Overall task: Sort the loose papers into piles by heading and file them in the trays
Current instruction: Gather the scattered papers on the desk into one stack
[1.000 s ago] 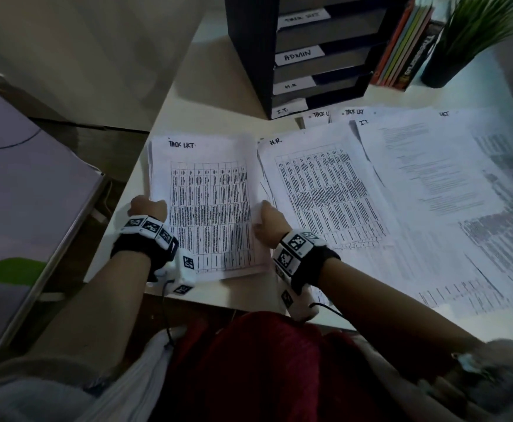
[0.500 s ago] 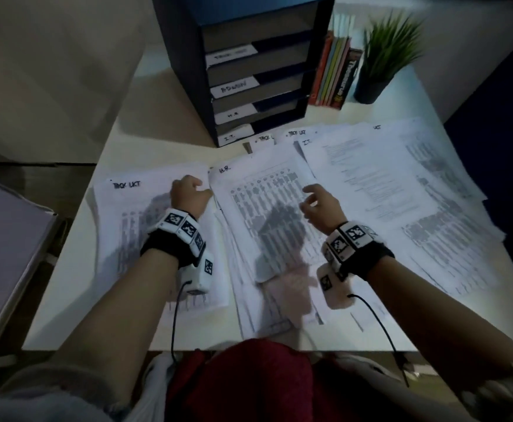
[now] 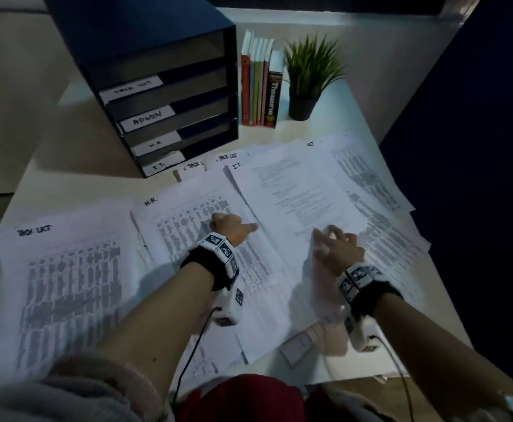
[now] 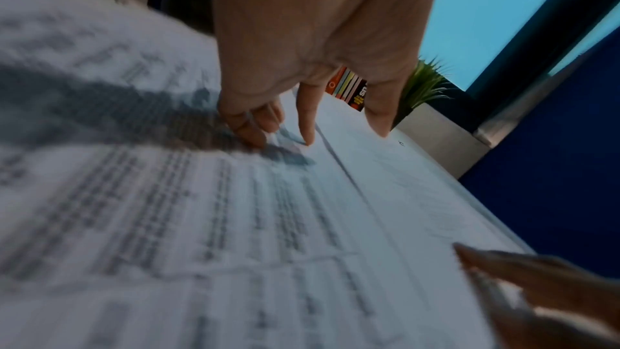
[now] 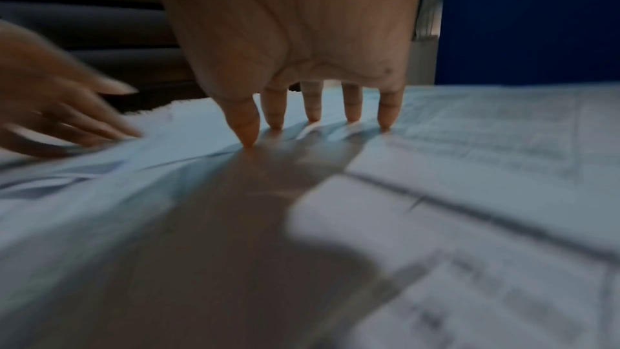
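Papers (image 3: pixel 294 193) are spread all over the white tabletop (image 3: pixel 84 184), filling the middle and right of the frame. So far I'd say one pile looks sorted: the stack headed "TASK LIST" (image 3: pixel 66 284) sits squared up at lower left. Next to it is a sheet headed "H.R." (image 3: pixel 188 214), and the left hand (image 3: pixel 229 226) rests on it with fingers loosely bent, touching the page, not pinching anything. The right hand (image 3: pixel 336 246) has its fingers spread, tips pressing down on the loose sheets just right of centre. The labelled tray unit (image 3: pixel 169 117) at upper left looks empty, so nothing's filed yet. Most of the sorting is still to go.
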